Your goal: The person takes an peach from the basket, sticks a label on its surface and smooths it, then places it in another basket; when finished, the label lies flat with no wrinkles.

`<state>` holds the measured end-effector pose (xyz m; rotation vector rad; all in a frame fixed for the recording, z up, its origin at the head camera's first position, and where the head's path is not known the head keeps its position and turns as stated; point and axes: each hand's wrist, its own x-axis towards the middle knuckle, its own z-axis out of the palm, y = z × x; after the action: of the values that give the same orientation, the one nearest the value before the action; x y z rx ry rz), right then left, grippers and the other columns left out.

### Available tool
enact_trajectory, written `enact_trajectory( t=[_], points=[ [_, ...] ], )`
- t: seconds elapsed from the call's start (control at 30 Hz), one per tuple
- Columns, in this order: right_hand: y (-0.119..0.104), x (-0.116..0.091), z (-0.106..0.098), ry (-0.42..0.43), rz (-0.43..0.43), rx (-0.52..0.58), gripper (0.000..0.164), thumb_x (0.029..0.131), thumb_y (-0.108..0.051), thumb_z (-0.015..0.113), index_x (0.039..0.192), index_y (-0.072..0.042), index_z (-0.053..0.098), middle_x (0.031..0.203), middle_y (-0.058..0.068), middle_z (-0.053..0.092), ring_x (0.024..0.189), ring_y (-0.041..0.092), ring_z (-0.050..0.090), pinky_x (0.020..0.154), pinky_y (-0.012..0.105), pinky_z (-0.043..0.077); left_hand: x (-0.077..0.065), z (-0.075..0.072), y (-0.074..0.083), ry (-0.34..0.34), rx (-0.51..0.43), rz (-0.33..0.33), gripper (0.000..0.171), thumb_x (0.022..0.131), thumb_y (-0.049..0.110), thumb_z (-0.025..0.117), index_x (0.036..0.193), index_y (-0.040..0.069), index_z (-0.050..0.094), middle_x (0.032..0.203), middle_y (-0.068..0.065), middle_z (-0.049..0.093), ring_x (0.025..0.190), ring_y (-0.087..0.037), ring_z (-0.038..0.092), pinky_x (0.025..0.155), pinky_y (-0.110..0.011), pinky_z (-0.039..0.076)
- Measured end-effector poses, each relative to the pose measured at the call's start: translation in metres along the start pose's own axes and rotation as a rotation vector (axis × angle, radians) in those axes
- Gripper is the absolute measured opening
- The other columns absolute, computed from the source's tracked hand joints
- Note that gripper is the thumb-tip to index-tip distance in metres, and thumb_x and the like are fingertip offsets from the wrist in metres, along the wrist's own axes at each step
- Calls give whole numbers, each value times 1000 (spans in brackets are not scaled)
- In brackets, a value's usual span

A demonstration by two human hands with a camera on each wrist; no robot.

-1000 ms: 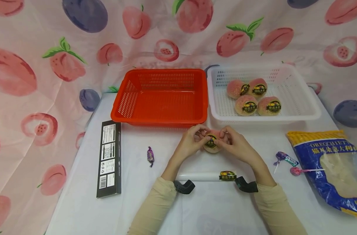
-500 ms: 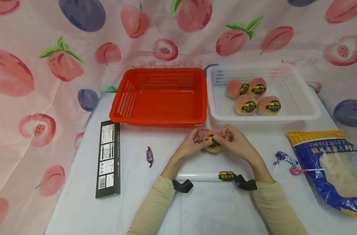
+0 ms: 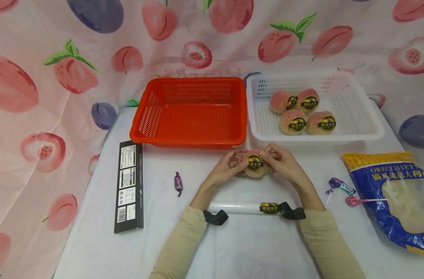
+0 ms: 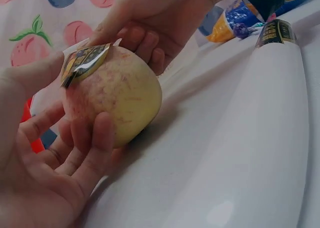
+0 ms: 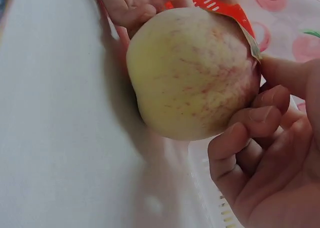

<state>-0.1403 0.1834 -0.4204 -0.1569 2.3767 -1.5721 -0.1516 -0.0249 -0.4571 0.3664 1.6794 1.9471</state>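
A yellow apple with a red blush (image 3: 256, 174) is held between both hands, low over the white tabletop. Its black-and-gold label (image 3: 255, 163) faces up, with an edge standing off the skin in the left wrist view. My left hand (image 3: 229, 166) has its fingers curled about the apple's left side, its thumb on the label. From the right, my right hand (image 3: 283, 162) grips the fruit; in the right wrist view its thumb (image 5: 282, 75) lies at the label's edge. Nearer me lies a white roll (image 3: 236, 208) with a similar label (image 3: 269, 208) at its right end.
Behind the hands stand a red basket (image 3: 187, 142) and a white basket (image 3: 358, 136) with several labelled apples (image 3: 292, 124). A black box (image 3: 129, 186) and a purple candy (image 3: 178, 183) lie left. Lollipops (image 3: 353, 200) and a pasta bag (image 3: 397, 201) lie right.
The right thumb has shifted from the label's middle to its upper right edge, so more of the label shows. Both hands still hold the apple in about the same place.
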Motion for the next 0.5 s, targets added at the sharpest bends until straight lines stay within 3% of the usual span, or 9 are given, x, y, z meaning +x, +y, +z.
enact_trajectory(
  t=[0.13,0.33,0.5],
  points=[
    [6,1,-1,-16,-32,-9,31,84,-37,57,86,-9,45,57,1,41,47,9,38,40,26,31,0,1,2,11,20,0,47,83,11,60,126,11,40,92,-3,47,72,-16,58,71,-38,53],
    [7,0,-2,-48,-45,39,29,85,-31,58,90,-6,45,61,-1,41,52,11,42,45,24,35,3,-4,-7,5,-112,-16,42,88,8,52,129,10,40,93,0,48,79,-14,54,75,-33,51],
    [11,-1,-2,-72,-48,100,26,87,-28,56,91,-4,44,59,0,44,52,18,43,46,25,36,6,-3,-15,65,-103,-30,39,87,16,55,125,15,45,95,0,51,74,-12,54,69,-29,51]
  ],
)
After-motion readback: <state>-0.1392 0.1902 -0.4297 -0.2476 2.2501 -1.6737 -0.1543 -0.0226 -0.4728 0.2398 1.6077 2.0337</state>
